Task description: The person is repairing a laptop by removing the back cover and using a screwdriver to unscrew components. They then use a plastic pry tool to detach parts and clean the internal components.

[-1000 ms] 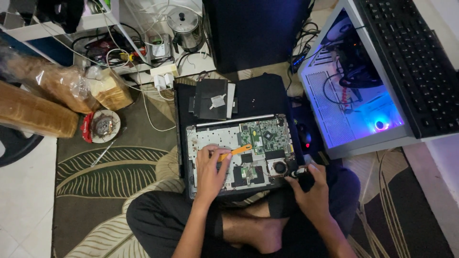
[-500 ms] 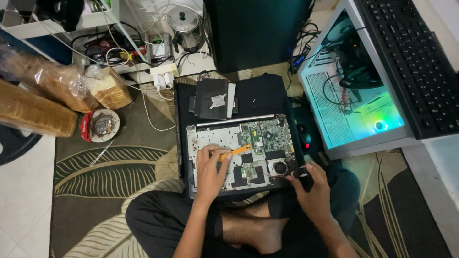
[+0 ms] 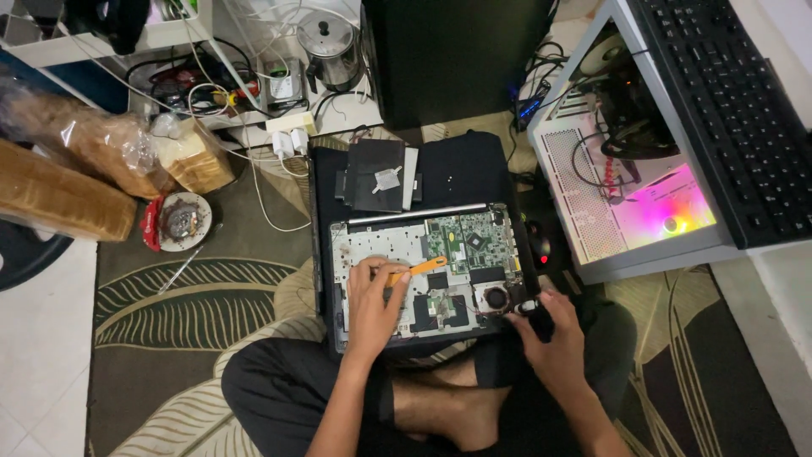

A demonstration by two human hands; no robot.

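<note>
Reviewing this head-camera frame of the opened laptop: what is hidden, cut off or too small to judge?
- Head view: the orange pry tool has its near end hidden under the left hand.
- The small black object in the right hand is mostly wrapped by fingers; its kind is unclear.
- Screws and connectors on the opened laptop are too small to tell.
- The black keyboard is cut off by the right edge.

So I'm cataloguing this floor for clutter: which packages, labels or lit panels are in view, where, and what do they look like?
Bread bags: upper left, clear crinkled plastic over brown loaves.
Long loaf: far left edge, brown, wrapped.
Snack wrapper: beside the round tin, red.
Computer case: right of the opened laptop, white, side window glowing pink.
No readable screen shows.
</note>
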